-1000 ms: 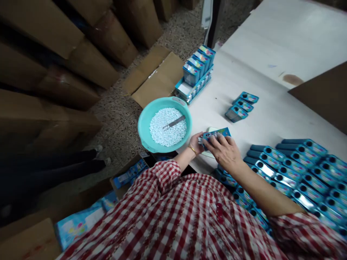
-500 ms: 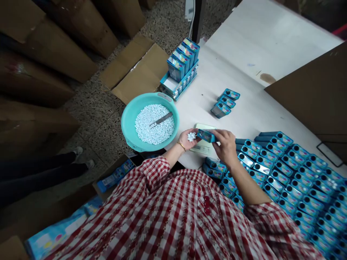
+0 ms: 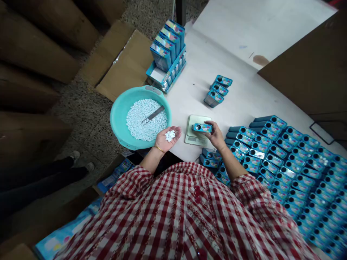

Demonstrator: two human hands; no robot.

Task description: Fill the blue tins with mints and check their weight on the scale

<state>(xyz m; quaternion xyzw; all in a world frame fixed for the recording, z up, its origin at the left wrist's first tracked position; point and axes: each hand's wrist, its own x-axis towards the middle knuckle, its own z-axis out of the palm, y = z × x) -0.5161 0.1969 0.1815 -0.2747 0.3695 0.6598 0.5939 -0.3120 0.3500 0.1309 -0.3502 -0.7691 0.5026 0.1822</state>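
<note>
Basin at the far left, beyond the left fingertips: what is in it?

The teal basin holds a bed of white tablets. A metal scoop lies on them, just past the fingertips of the left hand.

And that hand?

Palm up, fingers loosely curled but spread open, gripping nothing. A small heap of tablets rests in the hollow of the palm, behind the fingers.

What lies between the two hands?

A pale scale on the white table, just right of the left fingers and under the right fingertips.

So the right hand has something?

Yes. The right hand has fingers and thumb closed round a blue tin, which lies on its side with a round hole showing on its upper face. The tin juts leftward from the fingertips, over the scale's plate. Whether it touches the plate I cannot tell.

And farther right?

Three tins sit in a short row well beyond the right fingers. Behind and to the right of the knuckles, rows of open tins lie side by side on the table.
</note>
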